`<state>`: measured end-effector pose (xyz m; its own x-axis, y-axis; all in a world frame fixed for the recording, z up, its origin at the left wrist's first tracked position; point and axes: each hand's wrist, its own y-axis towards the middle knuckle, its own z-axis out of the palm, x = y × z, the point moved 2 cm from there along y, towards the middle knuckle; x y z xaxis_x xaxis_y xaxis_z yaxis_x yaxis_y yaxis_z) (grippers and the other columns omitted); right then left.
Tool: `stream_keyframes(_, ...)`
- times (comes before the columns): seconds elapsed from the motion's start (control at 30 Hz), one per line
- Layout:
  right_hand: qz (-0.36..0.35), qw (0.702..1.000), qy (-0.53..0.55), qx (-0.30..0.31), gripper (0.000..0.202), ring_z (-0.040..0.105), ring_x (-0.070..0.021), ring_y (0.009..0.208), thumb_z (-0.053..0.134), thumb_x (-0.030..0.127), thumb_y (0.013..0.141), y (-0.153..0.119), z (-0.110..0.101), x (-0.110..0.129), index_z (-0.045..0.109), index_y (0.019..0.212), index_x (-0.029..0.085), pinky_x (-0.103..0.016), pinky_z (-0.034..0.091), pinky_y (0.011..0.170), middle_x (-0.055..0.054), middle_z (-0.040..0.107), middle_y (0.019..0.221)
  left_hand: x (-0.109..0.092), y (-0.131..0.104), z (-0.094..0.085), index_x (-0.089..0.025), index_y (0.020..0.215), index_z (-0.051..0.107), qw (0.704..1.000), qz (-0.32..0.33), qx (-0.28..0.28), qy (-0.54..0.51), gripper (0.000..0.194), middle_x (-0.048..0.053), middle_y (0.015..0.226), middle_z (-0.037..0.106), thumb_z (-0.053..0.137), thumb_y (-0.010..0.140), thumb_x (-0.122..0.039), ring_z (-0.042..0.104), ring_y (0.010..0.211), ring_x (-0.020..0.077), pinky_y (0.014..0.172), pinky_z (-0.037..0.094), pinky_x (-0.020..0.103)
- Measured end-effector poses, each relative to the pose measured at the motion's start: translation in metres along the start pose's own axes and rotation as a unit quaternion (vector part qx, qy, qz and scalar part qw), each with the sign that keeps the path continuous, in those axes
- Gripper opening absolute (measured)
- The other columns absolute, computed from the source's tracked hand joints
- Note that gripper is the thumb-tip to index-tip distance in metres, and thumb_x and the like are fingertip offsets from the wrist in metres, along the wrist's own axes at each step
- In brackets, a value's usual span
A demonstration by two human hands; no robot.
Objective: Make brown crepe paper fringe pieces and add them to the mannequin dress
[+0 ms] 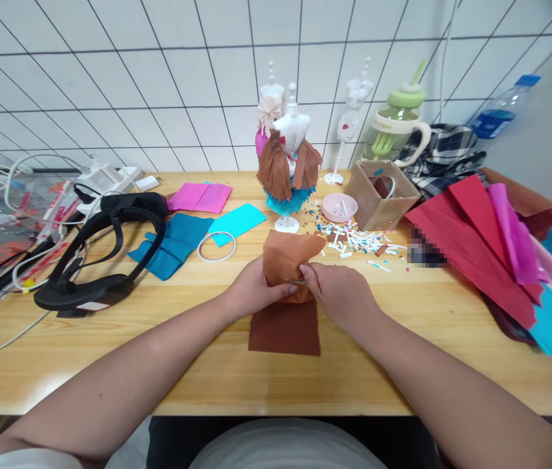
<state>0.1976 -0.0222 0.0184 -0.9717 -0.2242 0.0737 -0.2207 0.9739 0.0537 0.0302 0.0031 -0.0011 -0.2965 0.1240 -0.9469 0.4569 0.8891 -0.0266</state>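
Note:
My left hand is closed on a folded sheet of orange-brown crepe paper, with the thumb lying across its front. My right hand is closed round what look like small scissors; only thin metal blades show at the paper, and the handles are hidden in the fingers. Under both hands, a darker brown paper piece lies flat on the table. Just beyond stands a small white dress form wearing brown and blue paper ruffles.
White and coloured scraps lie near a pink dish and a cardboard box. To the left are a black headset, a white ring and teal paper. Red paper is piled at right, near a green-lidded cup.

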Motion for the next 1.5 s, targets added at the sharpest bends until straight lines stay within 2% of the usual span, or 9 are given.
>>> stream_keyframes(0.53,-0.009,1.000,0.023,0.009,0.049,0.069,-0.0204,0.072,0.021,0.040,0.100,0.0019,-0.0036,-0.0011,0.064,0.083,0.021,-0.028,0.028,0.054,-0.004,0.073,0.078,0.0004,0.0000,0.0001,-0.016,0.120,0.054,0.999,-0.011,-0.011,-0.042,0.062,0.010,0.121,0.066,0.078,0.065,-0.033,0.061,0.112,0.0308,0.092,0.050,0.042)
stream_keyframes(0.77,-0.014,1.000,0.019,0.011,0.047,0.068,-0.0191,0.071,0.024,0.041,0.100,0.0017,-0.0015,0.0028,0.063,0.084,0.021,-0.027,0.028,0.055,-0.003,0.073,0.078,0.0021,0.0008,0.0022,-0.014,0.112,0.059,0.999,-0.010,0.014,-0.029,0.053,0.011,0.112,0.070,0.077,0.067,-0.035,0.062,0.108,0.0313,0.091,0.051,0.044)
stream_keyframes(1.1,-0.009,1.000,0.019,0.002,0.048,0.068,-0.0182,0.070,0.024,0.042,0.100,0.0013,0.0020,0.0034,0.064,0.083,0.021,-0.026,0.028,0.054,-0.003,0.073,0.076,0.0007,0.0006,0.0023,-0.015,0.111,0.060,1.000,0.005,0.007,-0.021,0.051,0.010,0.109,0.070,0.076,0.067,-0.034,0.063,0.106,0.0304,0.091,0.051,0.044)
stream_keyframes(1.5,-0.015,0.999,0.028,0.009,0.048,0.068,-0.0188,0.070,0.024,0.043,0.100,0.0002,-0.0003,0.0062,0.064,0.084,0.022,-0.027,0.027,0.054,-0.003,0.073,0.075,-0.0002,-0.0001,0.0042,-0.015,0.106,0.061,1.000,-0.013,0.006,-0.026,0.048,0.008,0.100,0.072,0.077,0.065,-0.034,0.066,0.099,0.0301,0.086,0.053,0.044)
